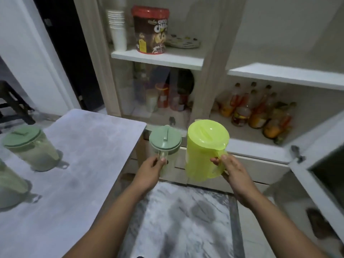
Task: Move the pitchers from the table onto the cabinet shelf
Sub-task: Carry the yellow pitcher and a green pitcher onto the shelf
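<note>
Two pitchers in the air at once, clear of the worktop (89, 146) and carried toward the cabinet; left hand (149, 173) closed on the handle of the clear pitcher with the sage-green lid (164, 146), fingers (163, 160) wrapped and pinching that handle; right hand (233, 174) curled round the handle of the lime-yellow pitcher (205, 151), thumb on top, fingers pressed shut about it. Both held upright by their handles, lids level, probably to keep them steady and free a side for setting down; side by side, close together, whether touching impossible to say. Open cabinet door (320, 164) swung out on the right, likely left so for access. Bare upper right shelf (284, 75) looking the likeliest landing place; lower shelf crowded with bottles (256, 112); upper left shelf taken by a cereal tub (150, 29), stacked cups (117, 27) and a plate (183, 40). Two more green-lidded pitchers waiting on the worktop: one nearer the far edge (31, 148), another cut off at the left border (9, 185); roughly half the job outstanding, judging by that.
</note>
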